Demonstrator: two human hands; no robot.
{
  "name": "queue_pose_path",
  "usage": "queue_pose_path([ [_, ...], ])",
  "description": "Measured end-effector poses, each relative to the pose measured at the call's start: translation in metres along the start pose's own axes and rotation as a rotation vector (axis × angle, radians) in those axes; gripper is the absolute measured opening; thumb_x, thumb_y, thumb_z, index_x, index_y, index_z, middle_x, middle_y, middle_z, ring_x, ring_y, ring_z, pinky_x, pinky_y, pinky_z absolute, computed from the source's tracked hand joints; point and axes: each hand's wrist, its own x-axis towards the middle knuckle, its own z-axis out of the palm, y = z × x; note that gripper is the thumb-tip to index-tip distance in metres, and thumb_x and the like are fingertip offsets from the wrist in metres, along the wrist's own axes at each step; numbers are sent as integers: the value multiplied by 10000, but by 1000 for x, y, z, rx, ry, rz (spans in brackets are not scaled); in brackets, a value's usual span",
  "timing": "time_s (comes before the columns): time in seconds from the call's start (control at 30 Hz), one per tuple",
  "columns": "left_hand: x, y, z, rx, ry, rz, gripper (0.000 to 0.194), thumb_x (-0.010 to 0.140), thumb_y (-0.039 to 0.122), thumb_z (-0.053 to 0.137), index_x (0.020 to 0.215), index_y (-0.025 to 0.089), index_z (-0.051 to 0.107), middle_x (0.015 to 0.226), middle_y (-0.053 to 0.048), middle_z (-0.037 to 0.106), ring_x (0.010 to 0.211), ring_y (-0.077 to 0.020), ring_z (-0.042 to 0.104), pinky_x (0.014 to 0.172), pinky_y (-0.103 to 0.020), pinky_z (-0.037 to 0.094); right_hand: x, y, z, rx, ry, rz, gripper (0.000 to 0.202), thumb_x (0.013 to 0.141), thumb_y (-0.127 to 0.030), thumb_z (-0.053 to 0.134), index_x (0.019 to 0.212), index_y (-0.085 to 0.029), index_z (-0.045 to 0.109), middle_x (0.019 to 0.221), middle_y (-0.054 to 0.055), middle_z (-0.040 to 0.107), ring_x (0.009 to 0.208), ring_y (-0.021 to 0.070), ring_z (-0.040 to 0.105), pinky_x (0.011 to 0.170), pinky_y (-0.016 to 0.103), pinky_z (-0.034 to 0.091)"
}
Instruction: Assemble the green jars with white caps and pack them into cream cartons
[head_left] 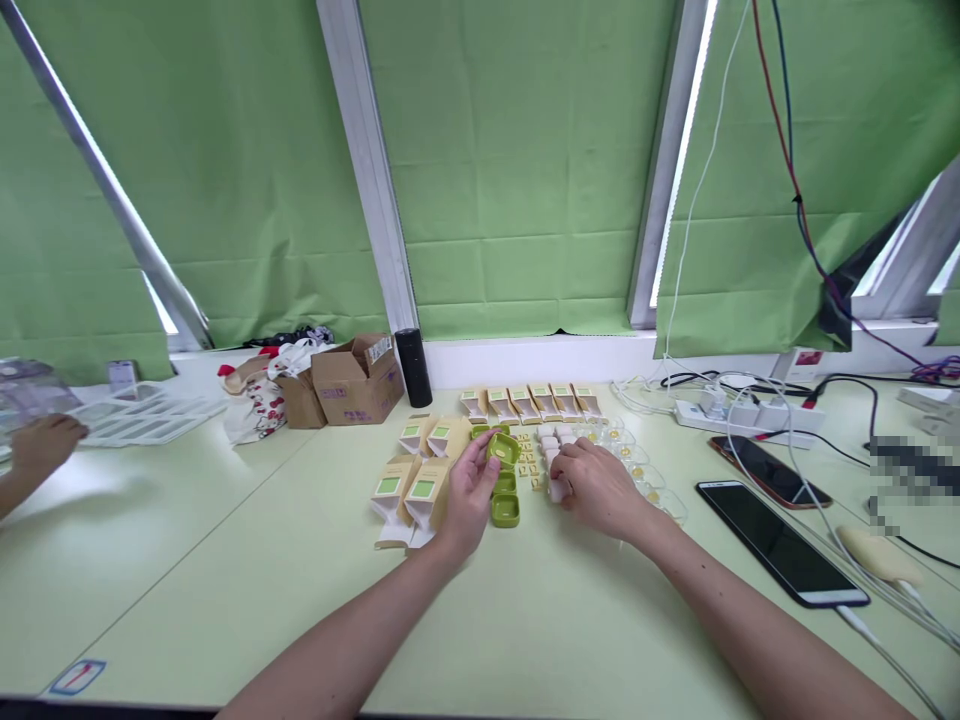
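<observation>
My left hand [471, 490] holds up a small green square case [503, 450] between thumb and fingers, above more green cases [505, 510] standing in a column. My right hand [596, 485] has its fingers bent down on a pale block [556, 490] at the near end of the rows of whitish-pink blocks [550, 442]. Small yellow pieces [536, 482] lie in columns between the cases and the blocks. Clear plastic packs [666, 503] with yellowish centres sit beyond my right hand. Open cream boxes with green labels [423, 489] stand left of my left hand.
More cream boxes [540, 402] line the back. Behind are a cardboard box [358, 380] and a black cylinder [413, 367]. Two phones [784, 540], cables and a power strip [750, 420] occupy the right. Another person's hand [49, 445] is beside white trays [150, 415] at far left.
</observation>
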Motion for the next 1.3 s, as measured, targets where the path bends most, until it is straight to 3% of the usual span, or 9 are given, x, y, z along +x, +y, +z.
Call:
queue_pose_path([
  [0.37,1,-5,-2,6,-14,-11,609,891,532,766,1388,206,632,1273,-122,721,1131,-263,679,1002,-374,530,0,2,5,-30,11,-4,227,745,-123,751,951,-213,778,1106,119,696,1041,298,575,835,388,444],
  [0.5,1,-4,-3,8,0,-4,591,882,531,776,1366,216,649,1304,-116,716,1173,-267,671,1031,-374,519,0,2,6,-36,1,7,222,755,-129,751,957,-219,768,1095,119,700,1053,306,571,834,387,436],
  [0.73,0,-2,-2,1,-12,-3,581,879,529,779,1350,216,647,1324,-125,711,1205,-278,667,1048,-396,516,-1,3,4,-40,14,30,455,722,-95,734,1164,-196,696,1190,131,687,1111,323,556,871,390,432],
  [0.9,0,2,1,-35,-53,-9,561,885,507,779,1340,218,622,1321,-132,714,1204,-285,677,1040,-411,530,0,5,3,-6,18,27,473,718,-95,742,1173,-208,676,1196,120,687,1096,319,561,891,398,443],
  [1.0,0,3,1,-54,-81,-10,556,888,504,779,1333,219,603,1319,-133,714,1189,-286,688,1008,-398,544,0,3,-1,71,99,9,428,744,-114,754,1150,-210,659,1173,111,691,1109,320,566,924,424,460],
  [1.13,-1,4,1,-51,-112,24,565,895,504,777,1341,216,582,1324,-138,710,1202,-290,684,1012,-388,535,-1,-6,-3,253,334,-90,318,852,-111,678,1144,-219,613,1169,115,690,1135,316,577,937,452,498],
  [1.3,-5,6,3,-34,-172,63,518,933,478,746,1344,222,564,1369,-140,685,1256,-296,656,1024,-393,527,-4,-20,16,464,583,-256,399,904,-151,644,1275,-256,545,1221,124,680,1177,346,585,951,541,548],
])
